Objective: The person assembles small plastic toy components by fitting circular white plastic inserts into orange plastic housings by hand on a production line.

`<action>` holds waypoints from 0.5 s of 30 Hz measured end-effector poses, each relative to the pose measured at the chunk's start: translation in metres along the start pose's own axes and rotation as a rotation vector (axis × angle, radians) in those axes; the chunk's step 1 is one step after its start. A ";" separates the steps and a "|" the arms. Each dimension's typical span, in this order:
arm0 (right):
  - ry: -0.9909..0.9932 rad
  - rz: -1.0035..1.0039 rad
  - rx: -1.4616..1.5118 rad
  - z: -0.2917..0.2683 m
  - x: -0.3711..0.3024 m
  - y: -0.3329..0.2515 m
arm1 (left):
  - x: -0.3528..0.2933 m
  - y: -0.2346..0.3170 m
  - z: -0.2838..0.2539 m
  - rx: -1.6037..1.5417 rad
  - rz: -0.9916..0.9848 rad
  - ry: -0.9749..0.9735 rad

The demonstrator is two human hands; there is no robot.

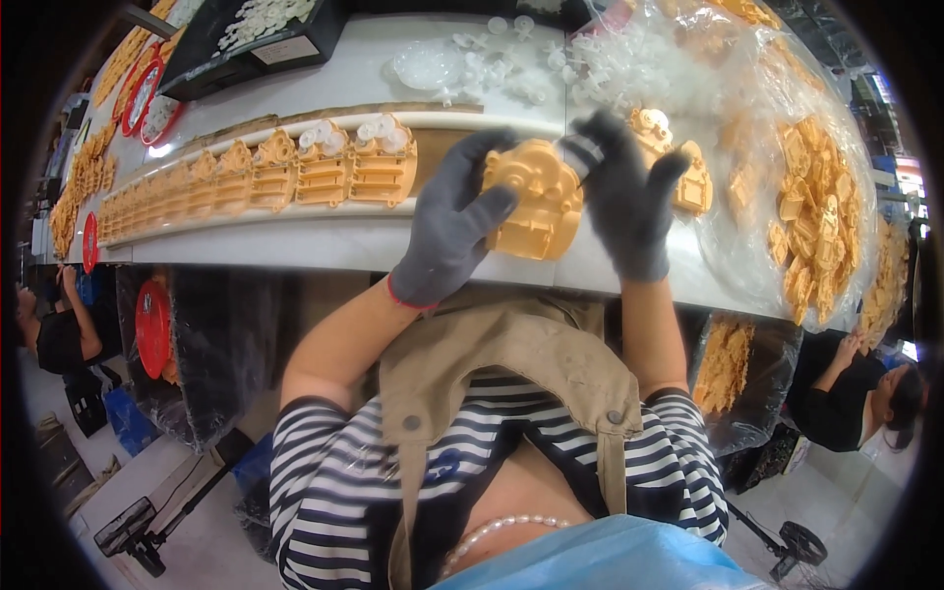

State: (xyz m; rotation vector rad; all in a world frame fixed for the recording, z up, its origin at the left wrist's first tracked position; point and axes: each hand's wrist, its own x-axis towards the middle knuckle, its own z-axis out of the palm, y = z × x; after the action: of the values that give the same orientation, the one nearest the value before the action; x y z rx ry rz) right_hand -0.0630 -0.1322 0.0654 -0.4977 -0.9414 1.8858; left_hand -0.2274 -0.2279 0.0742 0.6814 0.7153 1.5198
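Note:
My left hand (447,211), in a dark grey glove, grips an orange-yellow plastic housing (536,221) above the front of the table. Its thumb presses on the housing's face, which has round recesses at the top. My right hand (634,202), gloved the same way, is beside the housing's upper right. The right thumb stands apart while the other fingers are smeared by motion. Something pale shows by those fingertips, too blurred to name. Left of my hands, similar housings (379,182) line up in a long row; the two nearest me carry translucent white round parts (383,136).
White pipe-like rails (295,213) edge the row. Loose translucent parts (492,69) lie at the back, with a black bin (256,54) to their left. Two more housings (693,177) are right of my hand, beside a clear plastic bag of housings (816,216). Other people work at both sides.

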 end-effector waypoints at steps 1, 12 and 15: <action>-0.070 -0.050 -0.184 0.003 -0.010 0.011 | 0.001 0.003 0.001 -0.150 0.019 0.008; -0.215 -0.495 -1.116 0.014 -0.041 -0.011 | 0.002 0.010 -0.009 0.269 -0.002 -0.240; -0.226 -0.543 -1.194 0.014 -0.043 -0.017 | 0.002 0.017 -0.002 0.398 0.038 -0.314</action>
State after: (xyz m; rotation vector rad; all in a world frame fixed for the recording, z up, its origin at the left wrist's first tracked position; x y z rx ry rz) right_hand -0.0426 -0.1708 0.0851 -0.6094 -2.0857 0.7446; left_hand -0.2399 -0.2266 0.0867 1.2090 0.7716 1.2731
